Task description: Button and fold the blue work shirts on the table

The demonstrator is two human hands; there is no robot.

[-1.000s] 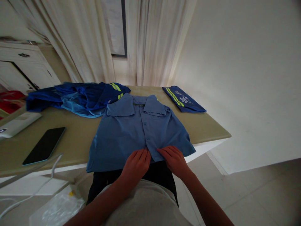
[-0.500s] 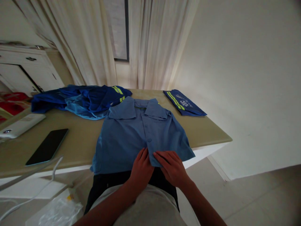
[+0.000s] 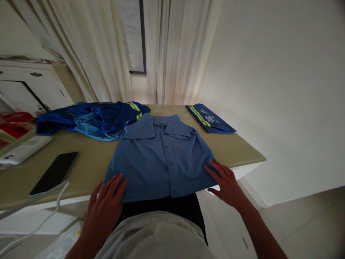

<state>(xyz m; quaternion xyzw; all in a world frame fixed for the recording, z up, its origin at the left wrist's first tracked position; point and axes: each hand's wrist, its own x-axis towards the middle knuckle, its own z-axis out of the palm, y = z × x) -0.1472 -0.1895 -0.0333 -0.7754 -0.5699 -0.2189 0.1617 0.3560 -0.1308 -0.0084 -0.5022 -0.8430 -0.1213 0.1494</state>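
Note:
A blue-grey button-up shirt [image 3: 153, 162] lies front side up on the table, its collar end away from me and its sleeves folded in over the chest. Its hem reaches over the table's front edge. My left hand [image 3: 106, 201] rests at the lower left corner of the shirt, fingers spread on the cloth. At the lower right side, my right hand [image 3: 225, 181] is open too, fingertips touching the fabric and thumb apart below it.
A crumpled dark blue garment [image 3: 105, 117] with yellow stripes lies at the back left. One folded dark blue garment [image 3: 211, 118] is at the back right. A phone [image 3: 55, 172], a white device [image 3: 25, 149] and a white cable [image 3: 51, 212] are on the left. Tan table [image 3: 239, 151] underneath.
Both hands have left the middle of the hem and moved apart, the left to the lower left corner, the right to the lower right side. The front edges of the shirt now lie flat.

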